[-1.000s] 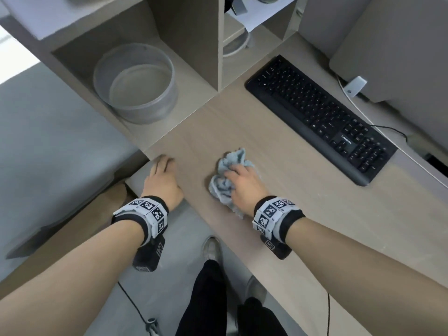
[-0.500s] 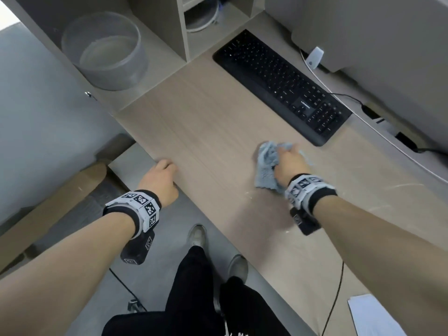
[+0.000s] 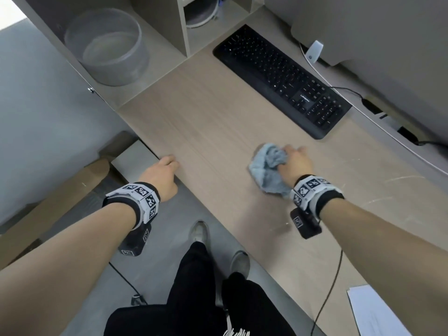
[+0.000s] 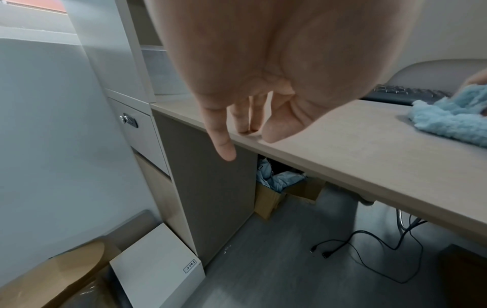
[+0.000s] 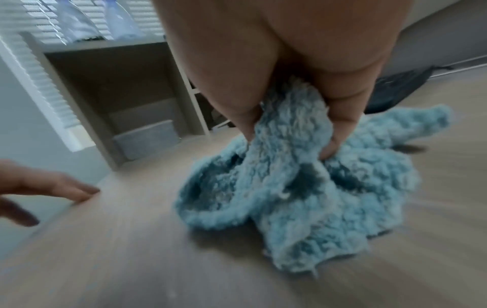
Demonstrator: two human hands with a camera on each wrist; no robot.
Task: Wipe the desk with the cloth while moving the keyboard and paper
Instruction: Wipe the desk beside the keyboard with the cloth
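Note:
A crumpled light-blue cloth [image 3: 266,166] [image 5: 303,187] [image 4: 448,123] lies on the wooden desk [image 3: 206,112], and my right hand [image 3: 292,163] grips it with curled fingers [image 5: 340,133], pressing it down. My left hand [image 3: 164,170] rests on the desk's front edge, its straight fingertips [image 4: 247,129] touching the top and the little finger hanging over. The black keyboard [image 3: 281,76] sits at the back of the desk, beyond the cloth. A white paper sheet [image 3: 373,311] lies at the near right edge, partly hidden by my right forearm.
A grey round container [image 3: 109,47] stands in the shelf cubby at the left. A white dongle [image 3: 315,50] and cables [image 3: 351,93] lie behind the keyboard by the monitor base. Under the desk are a cardboard box [image 4: 276,198], loose cables [image 4: 368,250] and my legs [image 3: 194,287].
My right hand has slid the cloth to the right across the desk, away from the left hand and closer to the keyboard's near end. The left hand stays on the front edge.

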